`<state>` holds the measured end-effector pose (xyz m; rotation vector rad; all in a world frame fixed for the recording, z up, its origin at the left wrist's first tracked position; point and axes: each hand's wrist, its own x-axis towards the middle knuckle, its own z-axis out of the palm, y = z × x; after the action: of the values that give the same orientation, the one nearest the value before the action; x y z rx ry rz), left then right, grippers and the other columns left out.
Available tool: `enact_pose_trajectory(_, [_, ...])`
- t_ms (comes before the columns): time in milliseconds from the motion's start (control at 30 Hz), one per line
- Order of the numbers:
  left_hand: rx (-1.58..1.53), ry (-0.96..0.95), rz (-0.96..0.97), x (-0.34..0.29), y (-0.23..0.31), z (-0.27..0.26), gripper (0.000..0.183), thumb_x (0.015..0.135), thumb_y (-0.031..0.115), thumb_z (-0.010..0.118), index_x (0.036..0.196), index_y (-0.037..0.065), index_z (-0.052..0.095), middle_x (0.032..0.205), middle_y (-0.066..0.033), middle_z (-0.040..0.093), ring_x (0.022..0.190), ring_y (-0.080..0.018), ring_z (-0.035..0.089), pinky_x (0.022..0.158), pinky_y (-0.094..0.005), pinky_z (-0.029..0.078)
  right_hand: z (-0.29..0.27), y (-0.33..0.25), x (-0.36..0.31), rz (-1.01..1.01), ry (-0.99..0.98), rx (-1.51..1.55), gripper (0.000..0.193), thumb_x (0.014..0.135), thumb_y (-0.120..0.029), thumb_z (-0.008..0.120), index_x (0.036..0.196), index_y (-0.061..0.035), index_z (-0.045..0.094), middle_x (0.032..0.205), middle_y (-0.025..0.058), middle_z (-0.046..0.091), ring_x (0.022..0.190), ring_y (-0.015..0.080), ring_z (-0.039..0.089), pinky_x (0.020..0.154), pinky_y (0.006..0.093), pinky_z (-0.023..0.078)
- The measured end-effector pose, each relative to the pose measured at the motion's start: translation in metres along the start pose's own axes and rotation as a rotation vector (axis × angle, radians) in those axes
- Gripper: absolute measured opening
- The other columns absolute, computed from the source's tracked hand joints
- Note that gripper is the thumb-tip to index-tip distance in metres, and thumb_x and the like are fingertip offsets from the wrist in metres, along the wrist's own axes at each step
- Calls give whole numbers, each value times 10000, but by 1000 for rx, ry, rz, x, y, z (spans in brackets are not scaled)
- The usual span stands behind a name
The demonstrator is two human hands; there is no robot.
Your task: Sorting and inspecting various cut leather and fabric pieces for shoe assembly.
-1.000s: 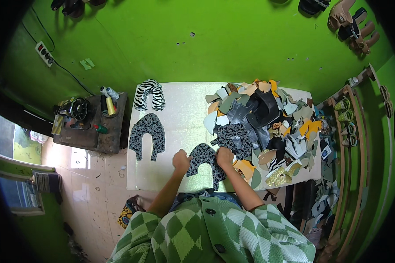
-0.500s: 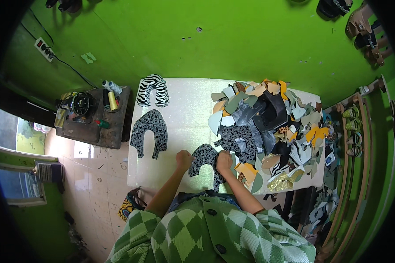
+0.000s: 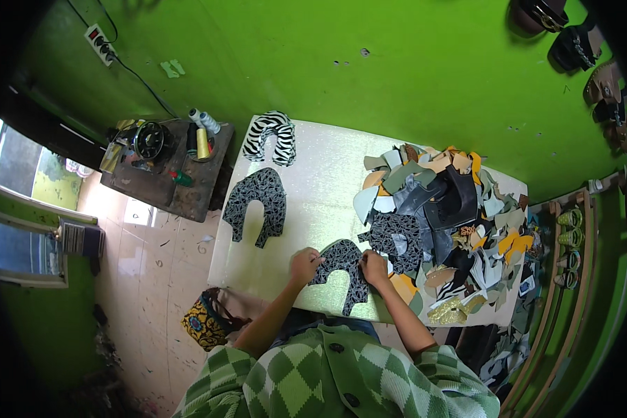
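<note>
A U-shaped cut piece (image 3: pixel 344 255) with a black-and-grey web pattern lies at the table's near edge, its curve facing away from me. My left hand (image 3: pixel 304 266) is closed on its left edge, thumb and fingers together. On the opposite edge my right hand (image 3: pixel 374 267) pinches it too. Just beyond the right hand lies another web-patterned piece (image 3: pixel 396 240), partly over the scrap pile. A larger web-patterned U-shape (image 3: pixel 256 191) rests flat on the left of the table, below a stack of zebra-striped U-shaped pieces (image 3: pixel 281 125).
Mixed scraps (image 3: pixel 439 209) are heaped across the right of the white table (image 3: pixel 320 174). To the left, a sewing machine (image 3: pixel 150 141) and thread cones (image 3: pixel 202 143) sit on a dark stand. A patterned bag (image 3: pixel 203 322) is beside the near left corner. Shoes (image 3: pixel 570 237) line a rack at right.
My view has turned, so the table appears tilted and farther right. Both hands keep their hold on the web-patterned piece, and its near arm still hangs toward me.
</note>
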<state>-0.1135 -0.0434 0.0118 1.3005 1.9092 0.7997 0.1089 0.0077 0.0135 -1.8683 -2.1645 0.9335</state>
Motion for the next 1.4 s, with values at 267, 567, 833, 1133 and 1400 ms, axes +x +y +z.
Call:
enact_pose_trajectory(267, [-425,-166,-95,42,-20,-54,238,725,153,749,851,-5,624,746,-64,654,679,-100,593,615,-232,461,-17,-19,30,2,-218,613,167,773,-146,698,713,-19,607,622,-10,557,577,57,474,533,239,397])
enact_pose_trajectory(567, [-550,-199,-86,133,-25,-187,206,750,107,729,885,-15,631,833,-78,652,777,-130,605,714,-235,468,-25,-154,95,194,-424,921,181,798,-223,704,869,-66,650,721,-44,578,638,55,524,565,237,468])
enact_pose_trajectory(833, [-377,-135,-39,209,-86,-230,190,726,78,735,866,-10,643,769,-48,647,692,-94,588,665,-220,468,63,-213,157,220,-79,1022,162,721,-152,760,775,-29,671,645,9,617,514,64,517,455,213,418])
enact_pose_trajectory(1133, [-45,4,33,212,-99,-224,224,667,212,773,810,67,679,750,-78,678,675,-171,651,625,-275,486,106,-222,160,101,362,743,184,664,-147,776,751,-20,675,623,38,629,542,88,560,540,235,458])
enact_pose_trajectory(1400, [80,91,-31,208,-84,-232,252,658,252,775,806,83,661,735,-69,670,663,-198,647,603,-305,488,85,-253,151,120,415,536,183,682,-153,755,762,-23,654,667,67,646,585,140,606,580,261,476])
